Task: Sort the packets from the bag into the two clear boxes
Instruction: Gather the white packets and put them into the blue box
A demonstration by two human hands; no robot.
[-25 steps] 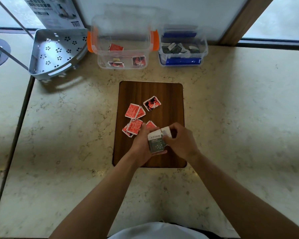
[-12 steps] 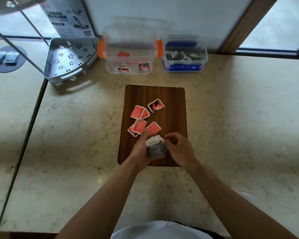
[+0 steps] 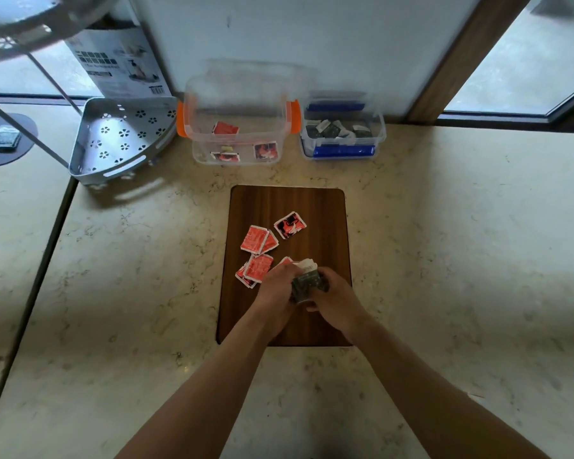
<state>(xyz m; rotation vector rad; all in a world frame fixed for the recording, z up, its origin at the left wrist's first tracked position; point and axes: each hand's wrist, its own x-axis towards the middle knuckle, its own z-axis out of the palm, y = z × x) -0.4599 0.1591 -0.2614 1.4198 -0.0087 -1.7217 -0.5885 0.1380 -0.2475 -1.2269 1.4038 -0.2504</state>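
Several red packets (image 3: 255,239) lie scattered on the wooden board (image 3: 325,213). My left hand (image 3: 275,293) and my right hand (image 3: 335,299) meet over the board's middle, both closed around a small stack of dark grey packets (image 3: 307,283). At the back stands a clear box with orange clips (image 3: 236,94) holding a few red packets. Right of it sits a clear box with blue clips (image 3: 343,150) holding several dark grey packets. No bag is in view.
A grey perforated corner shelf (image 3: 120,140) stands at the back left, with a printed carton (image 3: 120,64) behind it. Two small blue-grey packets (image 3: 0,139) rest on a dark round pad at the far left. The marble counter (image 3: 461,260) stretches right of the board.
My hands have closed together around the grey stack, the right hand moving in over it. The view has tilted upward, showing more of the wall and carton.
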